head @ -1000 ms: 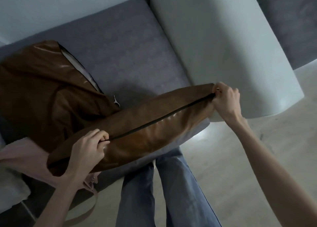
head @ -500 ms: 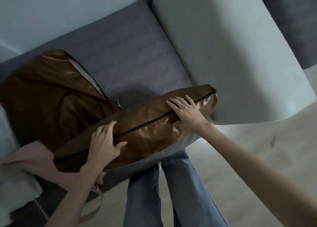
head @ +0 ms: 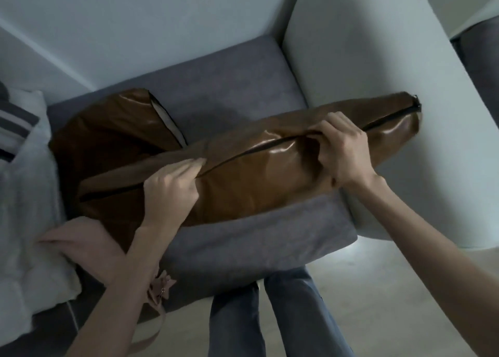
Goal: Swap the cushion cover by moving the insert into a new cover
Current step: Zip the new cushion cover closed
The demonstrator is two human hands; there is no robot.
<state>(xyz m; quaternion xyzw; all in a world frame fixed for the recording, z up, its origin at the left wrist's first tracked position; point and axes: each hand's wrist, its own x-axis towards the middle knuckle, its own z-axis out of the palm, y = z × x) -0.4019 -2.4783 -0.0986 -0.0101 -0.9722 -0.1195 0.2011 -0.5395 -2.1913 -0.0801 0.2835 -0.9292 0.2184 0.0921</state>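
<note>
The sofa [head: 243, 81] carried everything. Across its front edge lay the filled cushion [head: 256, 173], long axis running from lower left up to the right, zip seam [head: 270, 147] on top and facing the person. An empty-looking brown cover [head: 108, 130] sat behind it to the left. The left hand [head: 170, 189] pinched the seam near its middle; the right hand [head: 343, 151] gripped it further right, both directly on the cushion.
</note>
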